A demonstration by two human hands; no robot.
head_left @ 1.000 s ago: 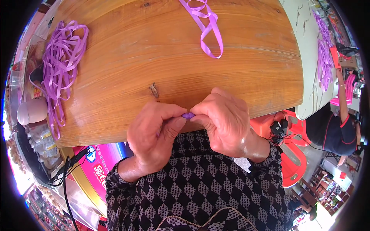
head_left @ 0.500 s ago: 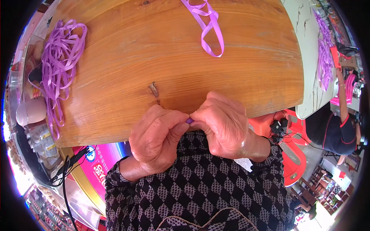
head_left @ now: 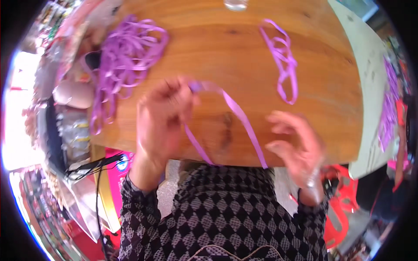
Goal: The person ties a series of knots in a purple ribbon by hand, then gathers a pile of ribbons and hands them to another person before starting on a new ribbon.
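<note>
A purple ribbon hangs in a loop from the fingertips of my left hand, which is closed on it and blurred by motion. A darker purple piece, perhaps a knot, shows at those fingertips. From there the strap-like ribbon runs down to the table's near edge. My right hand is to the right of the loop, its fingers apart and curved, with nothing in them. Beyond it a twisted purple ribbon strip lies on the wooden table. A heaped bundle of purple ribbons sits on the table's left side.
A clear glass stands at the far edge of view. On the left are a rounded pinkish object and black cables. More purple ribbons lie on the white table at right, above red stools.
My hands were together at the table's near edge, pinching a small purple piece. They have parted; the left has risen with the ribbon, the right has let go. The view has shifted.
</note>
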